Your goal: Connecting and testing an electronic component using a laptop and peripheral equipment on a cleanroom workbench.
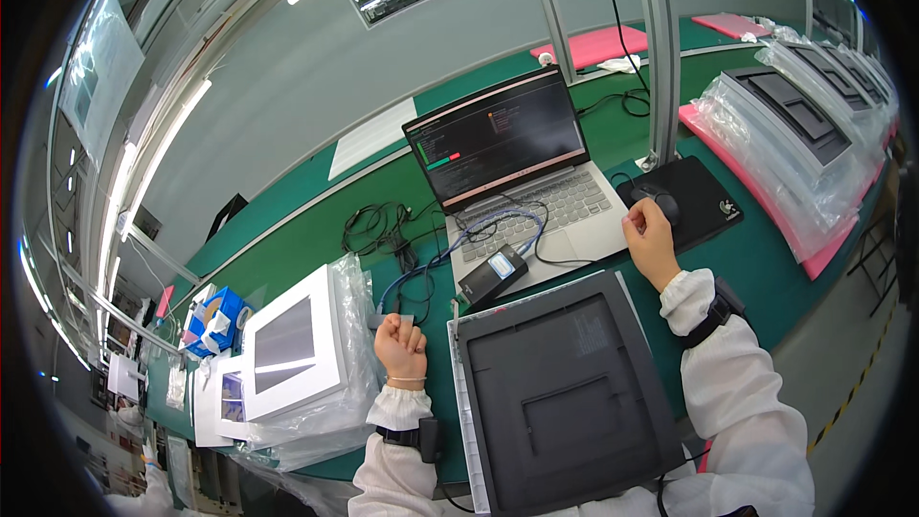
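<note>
My left hand (400, 354) is closed beside the left edge of a black-framed panel (574, 402), its fingers round the end of a blue cable (407, 273). The plug is mostly hidden by the fingers. From there the cable runs to a small black box (493, 276) at the laptop's front edge. My right hand (653, 241) is curled shut, with nothing visible in it, between the open laptop (536, 220) and a black mouse (657, 201) on a dark mouse pad (704, 201). The panel lies flat in front of me, dark back up, with a light side edge.
White-framed screen panels (330, 354) in clear plastic are stacked at left, near a blue box (218, 321). Bagged dark panels (790, 163) lie on pink foam (828, 254) at right. A metal post (662, 67) stands behind the mouse pad. Black cables (383, 230) lie coiled left of the laptop.
</note>
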### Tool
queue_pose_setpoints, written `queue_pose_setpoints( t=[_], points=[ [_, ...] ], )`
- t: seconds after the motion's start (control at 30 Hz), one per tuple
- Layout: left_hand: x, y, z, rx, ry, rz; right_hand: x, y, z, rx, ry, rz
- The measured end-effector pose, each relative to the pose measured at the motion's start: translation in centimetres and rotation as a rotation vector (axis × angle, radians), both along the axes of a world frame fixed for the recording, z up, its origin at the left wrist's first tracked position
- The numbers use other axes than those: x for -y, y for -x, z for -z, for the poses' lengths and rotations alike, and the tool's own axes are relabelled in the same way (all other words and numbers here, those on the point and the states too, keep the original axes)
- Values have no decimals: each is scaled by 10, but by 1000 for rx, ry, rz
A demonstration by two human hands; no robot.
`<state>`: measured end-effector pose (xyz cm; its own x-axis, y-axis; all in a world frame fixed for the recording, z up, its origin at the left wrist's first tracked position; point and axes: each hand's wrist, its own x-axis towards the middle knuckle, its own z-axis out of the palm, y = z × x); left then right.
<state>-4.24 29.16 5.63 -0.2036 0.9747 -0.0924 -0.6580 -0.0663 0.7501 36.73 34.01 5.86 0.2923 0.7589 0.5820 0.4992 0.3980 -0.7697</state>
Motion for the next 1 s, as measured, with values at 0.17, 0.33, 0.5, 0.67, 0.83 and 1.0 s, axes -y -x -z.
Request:
queue_pose_setpoints(
  t=[0.17, 0.33, 0.5, 0.67, 0.83, 1.0],
  points=[
    [-1, 6, 2, 86, -33, 77, 3, 3, -5, -70, 64, -35],
    [-3, 6, 4, 158, 3, 90, 0, 2, 3, -102, 58, -64],
    [-3, 6, 5, 137, 12, 111, 1, 4, 1, -117, 71, -98],
    [-5, 5, 4, 135, 17, 134, 1, 3, 0, -80, 78, -116],
    [-6, 2, 5, 109, 27, 136, -3, 0, 11, -85, 90, -110],
    [-4, 1, 2, 80, 55, 129, -3, 1, 9, -122, 124, -135]
  ],
)
